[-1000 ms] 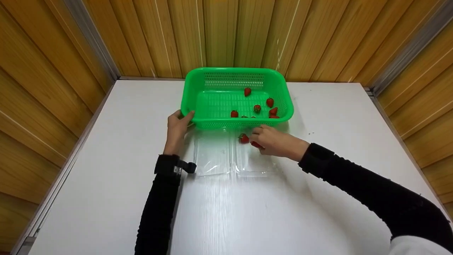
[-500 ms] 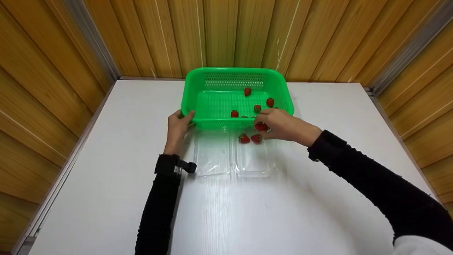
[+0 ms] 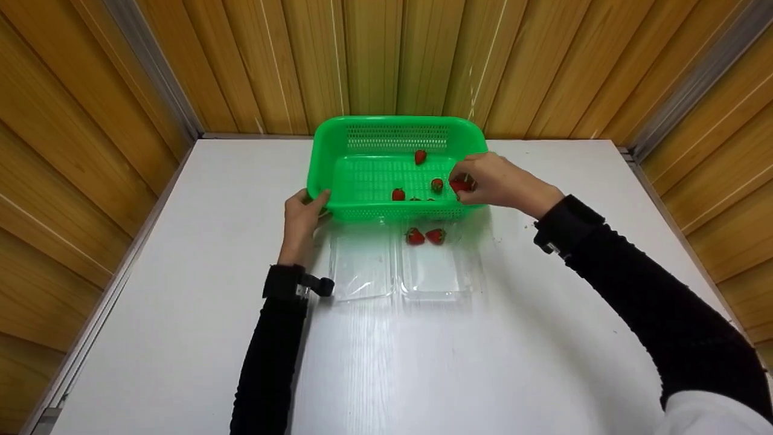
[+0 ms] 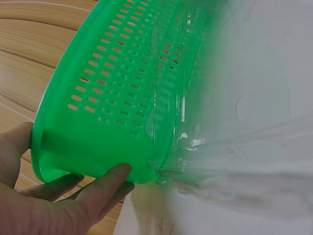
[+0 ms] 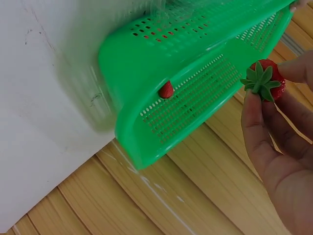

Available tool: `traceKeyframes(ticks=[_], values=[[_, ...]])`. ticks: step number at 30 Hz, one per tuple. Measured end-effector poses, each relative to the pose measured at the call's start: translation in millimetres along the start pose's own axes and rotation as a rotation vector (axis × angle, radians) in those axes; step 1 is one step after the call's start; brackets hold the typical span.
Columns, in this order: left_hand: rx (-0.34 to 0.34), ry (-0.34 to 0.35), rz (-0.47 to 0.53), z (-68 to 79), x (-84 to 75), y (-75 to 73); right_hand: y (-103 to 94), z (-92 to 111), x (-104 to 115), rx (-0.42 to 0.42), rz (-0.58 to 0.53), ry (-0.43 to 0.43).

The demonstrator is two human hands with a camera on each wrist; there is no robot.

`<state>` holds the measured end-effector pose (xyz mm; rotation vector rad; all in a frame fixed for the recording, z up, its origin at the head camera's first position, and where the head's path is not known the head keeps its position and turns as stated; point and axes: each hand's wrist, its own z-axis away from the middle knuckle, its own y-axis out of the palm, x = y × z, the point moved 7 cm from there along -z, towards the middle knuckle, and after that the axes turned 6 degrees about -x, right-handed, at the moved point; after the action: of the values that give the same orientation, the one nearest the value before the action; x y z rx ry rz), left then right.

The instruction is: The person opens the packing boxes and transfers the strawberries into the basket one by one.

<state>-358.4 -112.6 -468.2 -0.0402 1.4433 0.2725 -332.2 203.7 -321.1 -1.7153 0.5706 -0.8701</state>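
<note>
My left hand (image 3: 300, 220) holds the front left corner of a green plastic basket (image 3: 386, 209), its thumb over the rim and its fingers against the outer wall in the left wrist view. Above the basket's right end, my right hand (image 3: 504, 182) pinches a red strawberry (image 5: 266, 81) whose green leaves face the wrist camera. Several strawberries lie in the basket, one (image 3: 420, 157) towards the back; the front wall and my right hand hide part of the rest. Two strawberries (image 3: 415, 236) sit in the right half of a clear plastic clamshell box (image 3: 362, 272) in front of the basket.
The basket and the unfolded clamshell stand on a white table (image 3: 543, 362). Wood-patterned panels (image 3: 374, 60) rise behind it and along both sides, with grey metal strips at the corners.
A second strawberry has been left in the clamshell. My right hand has moved up and right from there to over the basket, a strawberry in its fingers. My left hand stays at the basket.
</note>
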Motion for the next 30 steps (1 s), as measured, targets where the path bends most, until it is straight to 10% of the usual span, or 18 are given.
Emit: traceKeyframes(ticks=[30], values=[[-0.012, 0.003, -0.018, -0.6, 0.0, -0.4, -6.2, -18, -32, 0.018, -0.055, 0.137]])
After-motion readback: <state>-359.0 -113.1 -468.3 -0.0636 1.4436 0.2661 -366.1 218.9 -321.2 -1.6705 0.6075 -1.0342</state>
